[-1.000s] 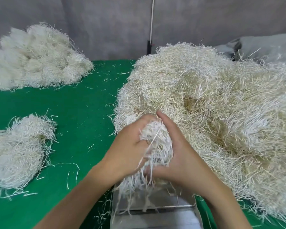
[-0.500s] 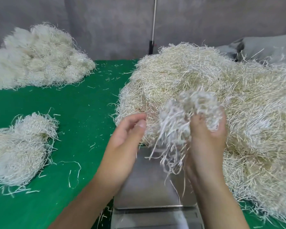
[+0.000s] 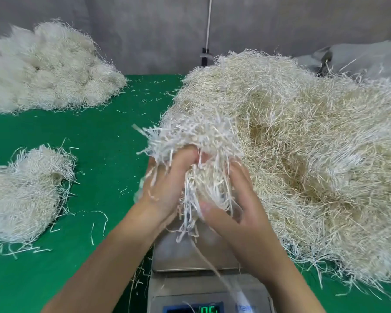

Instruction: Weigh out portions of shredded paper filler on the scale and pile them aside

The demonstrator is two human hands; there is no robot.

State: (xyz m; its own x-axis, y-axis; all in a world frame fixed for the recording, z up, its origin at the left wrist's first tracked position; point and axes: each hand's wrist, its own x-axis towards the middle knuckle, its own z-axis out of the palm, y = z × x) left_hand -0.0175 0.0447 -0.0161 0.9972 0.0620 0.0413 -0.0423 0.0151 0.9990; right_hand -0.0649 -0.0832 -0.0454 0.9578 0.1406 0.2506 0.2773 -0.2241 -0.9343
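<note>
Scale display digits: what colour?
Green; the digits show best in the head view, at the bottom edge.

Clump of white shredded paper (image 3: pixel 201 136) hangs above steel scale (image 3: pixel 178 255).

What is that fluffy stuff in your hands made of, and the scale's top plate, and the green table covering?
The handful: thin matte paper strips, cream-white, flat-cut and crinkled. The scale plate: likely stainless steel, grey with a dull sheen. The table covering: probably felt or similar cloth, green, matte, no glare.
</note>
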